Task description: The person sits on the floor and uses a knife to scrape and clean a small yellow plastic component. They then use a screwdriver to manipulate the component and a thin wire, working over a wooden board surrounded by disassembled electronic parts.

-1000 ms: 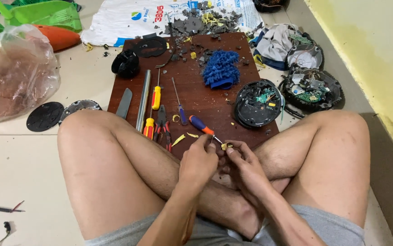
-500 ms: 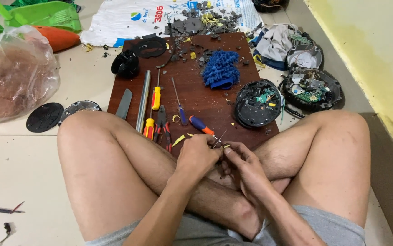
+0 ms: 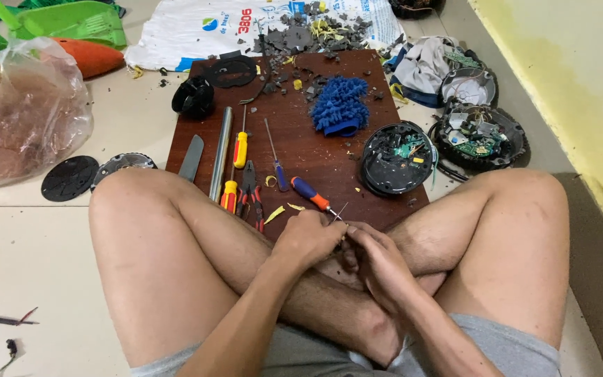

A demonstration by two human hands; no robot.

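Both hands (image 3: 343, 248) now touching, shifted nearer blue-orange screwdriver (image 3: 310, 193)

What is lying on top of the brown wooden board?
On the wooden board lie screwdrivers, including a blue-and-orange one, pliers, a metal rod, a blue fluffy pad, a round opened device and grey scraps. Its near edge is hidden behind the person's legs and hands.
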